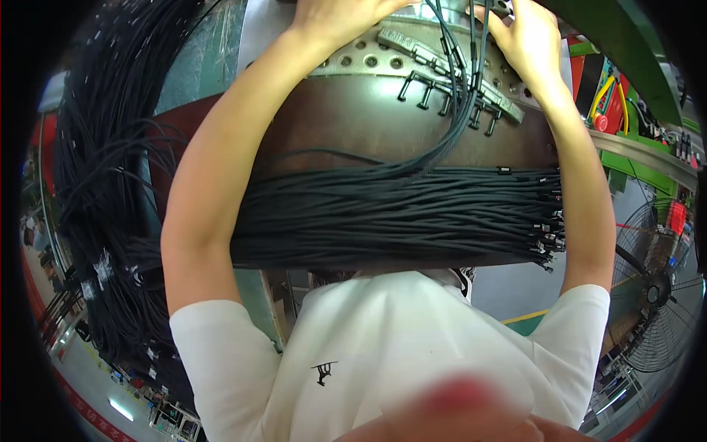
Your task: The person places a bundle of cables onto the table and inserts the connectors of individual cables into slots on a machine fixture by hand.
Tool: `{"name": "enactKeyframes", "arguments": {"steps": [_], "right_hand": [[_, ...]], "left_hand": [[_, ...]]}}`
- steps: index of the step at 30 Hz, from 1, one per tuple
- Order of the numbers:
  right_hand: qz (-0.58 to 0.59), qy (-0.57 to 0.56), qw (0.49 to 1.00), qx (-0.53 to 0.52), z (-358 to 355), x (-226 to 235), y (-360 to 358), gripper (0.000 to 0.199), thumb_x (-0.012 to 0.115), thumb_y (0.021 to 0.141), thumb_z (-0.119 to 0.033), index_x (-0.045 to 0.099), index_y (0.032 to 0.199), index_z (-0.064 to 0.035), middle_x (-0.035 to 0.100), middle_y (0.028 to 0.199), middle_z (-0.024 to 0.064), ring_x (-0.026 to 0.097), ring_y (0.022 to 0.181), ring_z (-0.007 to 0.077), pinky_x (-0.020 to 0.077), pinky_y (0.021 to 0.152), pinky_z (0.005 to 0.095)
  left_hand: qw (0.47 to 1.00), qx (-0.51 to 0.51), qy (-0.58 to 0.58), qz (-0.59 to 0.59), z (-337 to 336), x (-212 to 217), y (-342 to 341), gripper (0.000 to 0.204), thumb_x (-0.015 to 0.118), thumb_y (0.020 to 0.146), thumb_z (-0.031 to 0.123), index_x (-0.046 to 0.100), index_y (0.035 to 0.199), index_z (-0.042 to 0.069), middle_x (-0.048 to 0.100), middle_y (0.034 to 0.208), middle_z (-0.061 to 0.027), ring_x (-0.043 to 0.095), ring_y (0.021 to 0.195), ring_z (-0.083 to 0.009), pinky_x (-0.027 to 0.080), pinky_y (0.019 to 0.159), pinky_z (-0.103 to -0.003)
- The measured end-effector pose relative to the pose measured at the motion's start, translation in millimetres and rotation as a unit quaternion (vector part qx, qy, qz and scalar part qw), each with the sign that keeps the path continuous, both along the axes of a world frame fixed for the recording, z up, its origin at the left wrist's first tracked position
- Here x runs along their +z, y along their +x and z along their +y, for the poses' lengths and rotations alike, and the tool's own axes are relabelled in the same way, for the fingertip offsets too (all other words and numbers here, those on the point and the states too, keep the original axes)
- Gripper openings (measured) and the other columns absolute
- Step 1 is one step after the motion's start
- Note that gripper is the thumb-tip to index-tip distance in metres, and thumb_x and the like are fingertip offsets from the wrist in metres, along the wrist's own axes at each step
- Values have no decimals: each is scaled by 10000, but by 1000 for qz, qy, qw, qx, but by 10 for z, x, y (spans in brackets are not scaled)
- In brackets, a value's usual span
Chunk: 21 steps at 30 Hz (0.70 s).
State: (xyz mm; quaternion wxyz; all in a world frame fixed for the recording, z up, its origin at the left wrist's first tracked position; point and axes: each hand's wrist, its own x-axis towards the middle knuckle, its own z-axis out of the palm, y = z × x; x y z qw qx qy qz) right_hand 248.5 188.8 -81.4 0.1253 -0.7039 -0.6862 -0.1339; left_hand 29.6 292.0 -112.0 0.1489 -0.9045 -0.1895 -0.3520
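Both arms reach forward to the top edge of the picture. My left hand lies at the left of a metal plate with round holes, a finger or thumb stretched toward the middle; its other fingertips are cut off. On the right, my right hand bends inward with the thumb out, and its remaining fingers leave the picture. Between them several black cables rise to the upper edge, their ends out of sight. They cross a grey metal bar fixture with several dark pins pointing toward me.
A wide bundle of black cables lies across the brown work surface near me, connector ends at right. More cables hang at left. To the right are yellow-handled pliers, a red button and a black fan.
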Motion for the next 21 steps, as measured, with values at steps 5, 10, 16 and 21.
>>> {"name": "enactKeyframes", "arguments": {"steps": [5, 10, 16, 21], "right_hand": [[158, 4, 986, 61, -105, 188, -1, 349, 658, 857, -294, 655, 1110, -54, 666, 1049, 177, 628, 947, 333, 493, 827, 403], [150, -14, 987, 52, 25, -52, 269, 388, 636, 855, -316, 635, 1126, -39, 648, 1051, 193, 600, 1025, 354, 471, 876, 436], [360, 205, 910, 16, -2301, 240, 977, 313, 503, 954, -127, 530, 1229, 19, 601, 1165, 157, 565, 1118, 282, 452, 969, 398], [346, 13, 896, -278, -3946, -1085, 957, 361, 519, 967, -112, 493, 1299, 27, 553, 1298, 139, 511, 1209, 239, 392, 1046, 369]], "left_hand": [[929, -41, -338, -144, -150, 229, 4, 311, 690, 844, 298, 690, 987, 22, 686, 876, -156, 642, 782, -335, 516, 730, -419], [932, 120, -337, 57, -216, 277, -56, 352, 628, 877, 294, 634, 1126, 45, 649, 1032, -197, 621, 936, -375, 507, 767, -475], [619, -153, -754, 158, -1957, 1095, -1639, 411, 582, 944, 225, 557, 1309, 38, 595, 1290, -185, 587, 1170, -344, 515, 905, -429], [778, 210, -555, 204, -3270, -345, -1928, 431, 670, 855, 207, 590, 1232, 14, 648, 1122, -223, 619, 1037, -372, 482, 920, -409]]}}
